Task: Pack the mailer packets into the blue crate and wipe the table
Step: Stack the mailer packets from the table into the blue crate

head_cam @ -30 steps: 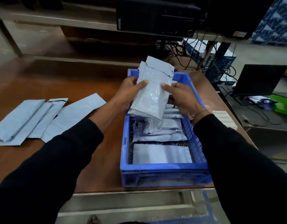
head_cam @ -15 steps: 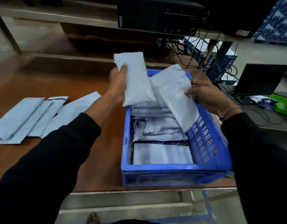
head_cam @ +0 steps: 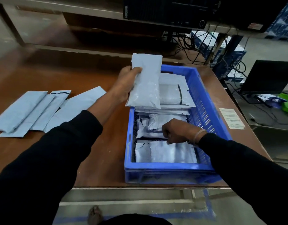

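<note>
One wide brown table (head_cam: 42, 75) with a smooth, glossy top has bare room left of the blue crate (head_cam: 209, 101), which sits at its near right edge. The crate's walls are slotted plastic; flat grey packets (head_cam: 166, 153) lie inside. Four long, thin mailers (head_cam: 34, 111) fan out far left. The left hand (head_cam: 127, 83) grips a padded packet (head_cam: 145, 82) over the crate's far left corner. The right hand (head_cam: 177, 130) reaches inside, fingers curled; whether it pinches anything is unclear.

Left hand (head_cam: 126, 84) gripping mailer packet (head_cam: 145, 82) above blue crate (head_cam: 206, 101)
</note>
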A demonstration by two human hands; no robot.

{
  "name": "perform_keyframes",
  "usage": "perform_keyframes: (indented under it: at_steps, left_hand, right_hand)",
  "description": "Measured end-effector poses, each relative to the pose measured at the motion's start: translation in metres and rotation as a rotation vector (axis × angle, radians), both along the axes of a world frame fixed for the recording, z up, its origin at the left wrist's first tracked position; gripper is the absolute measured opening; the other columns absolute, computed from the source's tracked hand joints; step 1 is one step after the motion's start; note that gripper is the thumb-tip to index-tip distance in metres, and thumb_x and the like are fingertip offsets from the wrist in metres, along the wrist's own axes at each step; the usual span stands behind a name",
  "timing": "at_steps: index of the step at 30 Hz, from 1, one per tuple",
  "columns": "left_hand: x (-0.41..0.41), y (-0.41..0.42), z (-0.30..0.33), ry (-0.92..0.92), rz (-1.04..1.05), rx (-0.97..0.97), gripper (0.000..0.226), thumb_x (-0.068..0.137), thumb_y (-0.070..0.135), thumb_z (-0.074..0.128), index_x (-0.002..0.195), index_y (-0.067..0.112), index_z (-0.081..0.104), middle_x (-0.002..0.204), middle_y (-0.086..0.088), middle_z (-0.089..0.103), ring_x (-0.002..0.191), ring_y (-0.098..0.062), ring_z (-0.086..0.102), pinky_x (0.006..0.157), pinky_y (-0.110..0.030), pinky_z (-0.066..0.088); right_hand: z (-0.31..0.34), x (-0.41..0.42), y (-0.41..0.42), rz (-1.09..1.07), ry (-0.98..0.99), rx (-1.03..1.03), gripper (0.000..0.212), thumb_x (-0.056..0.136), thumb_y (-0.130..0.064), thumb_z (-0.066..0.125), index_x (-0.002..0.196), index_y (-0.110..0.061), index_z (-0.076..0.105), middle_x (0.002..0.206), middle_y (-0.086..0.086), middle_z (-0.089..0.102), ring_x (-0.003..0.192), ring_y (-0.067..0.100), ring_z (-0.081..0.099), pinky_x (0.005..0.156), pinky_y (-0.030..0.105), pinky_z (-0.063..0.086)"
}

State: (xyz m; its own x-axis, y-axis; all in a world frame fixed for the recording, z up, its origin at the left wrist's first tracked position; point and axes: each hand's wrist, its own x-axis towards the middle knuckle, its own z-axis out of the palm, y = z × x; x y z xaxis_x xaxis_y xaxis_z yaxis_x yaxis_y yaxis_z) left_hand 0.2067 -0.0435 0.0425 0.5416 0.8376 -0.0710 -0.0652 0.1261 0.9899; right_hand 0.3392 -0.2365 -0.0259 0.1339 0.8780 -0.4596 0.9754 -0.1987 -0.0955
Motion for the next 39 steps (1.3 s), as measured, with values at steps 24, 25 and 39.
perform_keyframes:
  at_steps: [24, 25, 39]
  left_hand:
    - [0.024, -0.039, 0.005, 0.579, -0.818, 0.514, 0.036, 0.085, 0.046, 0.079, 0.109, 0.019, 0.077, 0.094, 0.005, 0.079, 0.088, -0.012, 0.076, 0.072, -0.026, 0.057]
    - [0.023, -0.041, 0.003, 0.572, -0.828, 0.496, 0.032, 0.087, 0.043, 0.079, 0.105, 0.017, 0.078, 0.092, 0.004, 0.08, 0.085, -0.011, 0.076, 0.072, -0.026, 0.057]
    - [0.004, -0.044, -0.012, 0.605, -0.691, 0.7, 0.028, 0.09, 0.037, 0.077, 0.105, 0.016, 0.067, 0.091, 0.002, 0.078, 0.08, -0.009, 0.077, 0.082, -0.044, 0.064]
  right_hand:
    - [0.066, 0.048, -0.036, 0.036, -0.014, 0.49, 0.133, 0.047, -0.073, 0.078, 0.157, -0.027, 0.02, 0.154, -0.004, 0.03, 0.135, 0.027, 0.03, 0.111, 0.049, 0.036]
    - [0.061, 0.045, -0.035, 0.048, -0.045, 0.499, 0.127, 0.045, -0.075, 0.075, 0.154, -0.03, 0.025, 0.146, -0.007, 0.038, 0.128, 0.026, 0.035, 0.103, 0.049, 0.041]
    - [0.009, 0.014, -0.054, 0.178, -0.232, -0.09, 0.1, 0.053, -0.075, 0.081, 0.129, -0.02, 0.048, 0.117, 0.016, 0.058, 0.107, 0.033, 0.058, 0.081, 0.035, 0.049]
